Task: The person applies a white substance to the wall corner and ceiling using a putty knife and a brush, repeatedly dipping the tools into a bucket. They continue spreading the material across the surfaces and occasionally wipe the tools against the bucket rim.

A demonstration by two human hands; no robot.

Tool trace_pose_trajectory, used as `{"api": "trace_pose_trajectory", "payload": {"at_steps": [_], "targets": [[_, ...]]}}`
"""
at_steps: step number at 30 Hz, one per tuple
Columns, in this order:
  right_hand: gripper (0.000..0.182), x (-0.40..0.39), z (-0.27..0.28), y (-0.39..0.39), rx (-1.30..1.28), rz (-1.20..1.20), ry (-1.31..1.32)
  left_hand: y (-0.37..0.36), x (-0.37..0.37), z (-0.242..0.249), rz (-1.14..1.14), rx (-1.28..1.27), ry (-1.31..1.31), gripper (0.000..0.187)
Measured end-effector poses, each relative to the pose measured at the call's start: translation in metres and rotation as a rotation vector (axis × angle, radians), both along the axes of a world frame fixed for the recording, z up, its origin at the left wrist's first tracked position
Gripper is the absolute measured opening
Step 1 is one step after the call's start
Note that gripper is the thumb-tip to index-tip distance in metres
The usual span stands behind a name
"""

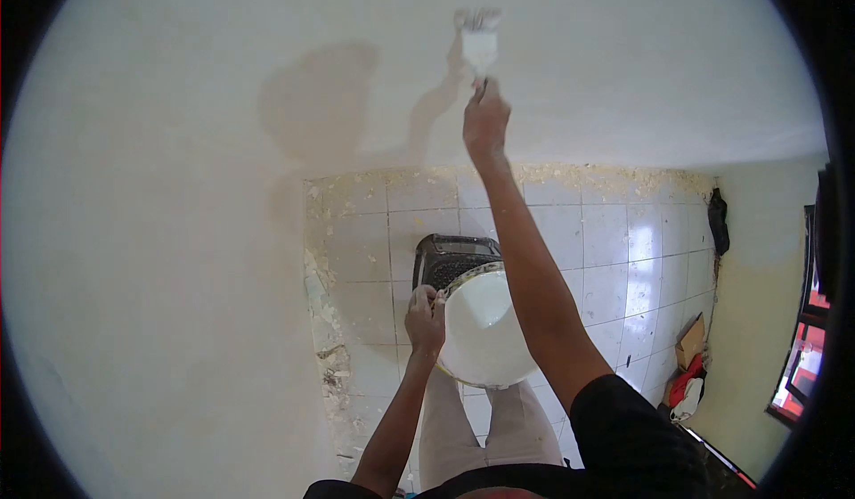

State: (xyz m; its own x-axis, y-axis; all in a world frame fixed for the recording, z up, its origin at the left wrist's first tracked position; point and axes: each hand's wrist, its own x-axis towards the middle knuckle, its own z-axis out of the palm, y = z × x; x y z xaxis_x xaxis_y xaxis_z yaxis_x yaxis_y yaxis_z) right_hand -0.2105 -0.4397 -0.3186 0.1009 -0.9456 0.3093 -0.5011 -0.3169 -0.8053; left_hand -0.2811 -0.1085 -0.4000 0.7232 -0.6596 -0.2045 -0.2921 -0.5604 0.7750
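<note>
My right hand is raised ahead of me, closed around the handle of a paintbrush. The brush is coated in white, and its bristles are at the pale wall. Lower down, my left hand grips the rim of a round bucket of white paint at its upper left side. The bucket is held in front of my legs, and my right forearm hides part of its right side. Behind the bucket, a dark plastic stool or crate stands on the floor, partly covered by it.
White floor tiles carry flakes and crumbs along the wall's foot. Loose debris lies by the left wall. At the right are a dark bag-like item, a cardboard piece, red and white cloth and a window.
</note>
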Motion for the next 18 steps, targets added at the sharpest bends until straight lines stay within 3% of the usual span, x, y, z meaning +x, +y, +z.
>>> {"api": "trace_pose_trajectory", "payload": {"at_steps": [2,5,7,8,10,12,14,16,18], "targets": [[0.017,-0.005,-0.042,0.012,0.219,-0.027,0.172,-0.018,0.004,0.001,-0.019,-0.017,-0.024,0.021],[0.016,-0.031,-0.115,0.013,0.254,0.111,0.269,-0.037,0.007,0.001,-0.036,-0.031,-0.052,0.021],[0.016,-0.036,-0.121,0.012,0.296,0.220,0.545,-0.039,0.008,-0.004,-0.040,-0.029,-0.058,0.021],[0.016,-0.038,-0.123,0.007,0.297,0.222,0.543,-0.040,0.008,-0.009,-0.022,-0.044,-0.003,0.022],[0.015,-0.041,-0.047,0.003,-0.102,0.339,0.387,-0.040,0.008,-0.016,-0.009,-0.059,0.055,0.024],[0.017,-0.030,0.016,-0.009,-0.244,0.313,0.250,-0.039,0.012,-0.016,0.005,-0.031,0.151,0.025],[0.020,-0.022,0.119,0.009,0.146,0.245,0.017,-0.039,0.017,-0.013,-0.010,0.048,0.138,0.026],[0.022,-0.022,0.168,0.030,0.090,0.230,-0.060,-0.039,0.017,-0.012,-0.024,0.130,0.121,0.028],[0.024,-0.018,0.173,0.032,0.038,0.218,-0.141,-0.037,0.019,-0.018,-0.079,0.198,0.032,0.030]]}}
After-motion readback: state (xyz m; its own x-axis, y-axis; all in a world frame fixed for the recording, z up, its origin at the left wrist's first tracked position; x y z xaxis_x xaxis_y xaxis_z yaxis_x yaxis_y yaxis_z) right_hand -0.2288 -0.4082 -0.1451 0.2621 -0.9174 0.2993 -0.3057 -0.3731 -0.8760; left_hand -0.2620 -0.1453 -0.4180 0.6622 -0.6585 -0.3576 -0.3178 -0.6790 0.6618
